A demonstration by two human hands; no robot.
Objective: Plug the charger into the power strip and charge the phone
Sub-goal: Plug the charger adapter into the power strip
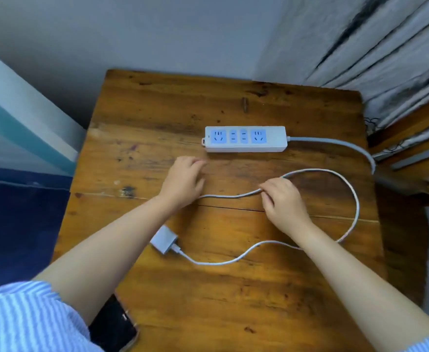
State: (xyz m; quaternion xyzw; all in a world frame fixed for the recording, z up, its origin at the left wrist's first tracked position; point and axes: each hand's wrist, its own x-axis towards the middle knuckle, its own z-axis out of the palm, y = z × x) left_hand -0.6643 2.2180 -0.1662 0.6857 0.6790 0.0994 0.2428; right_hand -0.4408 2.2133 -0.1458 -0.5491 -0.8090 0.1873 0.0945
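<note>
A white power strip (245,138) with blue sockets lies at the back of the wooden table (233,288), all sockets free. The white charger block (163,239) lies flat near the middle left, its white cable (353,199) looping out to the right and back. My right hand (283,200) pinches that cable near the table's middle. My left hand (184,180) rests over the cable's free end, fingers curled; whether it grips the end is hidden. A dark phone (114,326) lies at the near left edge, partly under my left arm.
The strip's thick grey cord (348,146) runs off the right edge. A curtain (373,47) hangs at the back right above a wooden ledge (416,158). A bed with blue cover (17,224) borders the left side.
</note>
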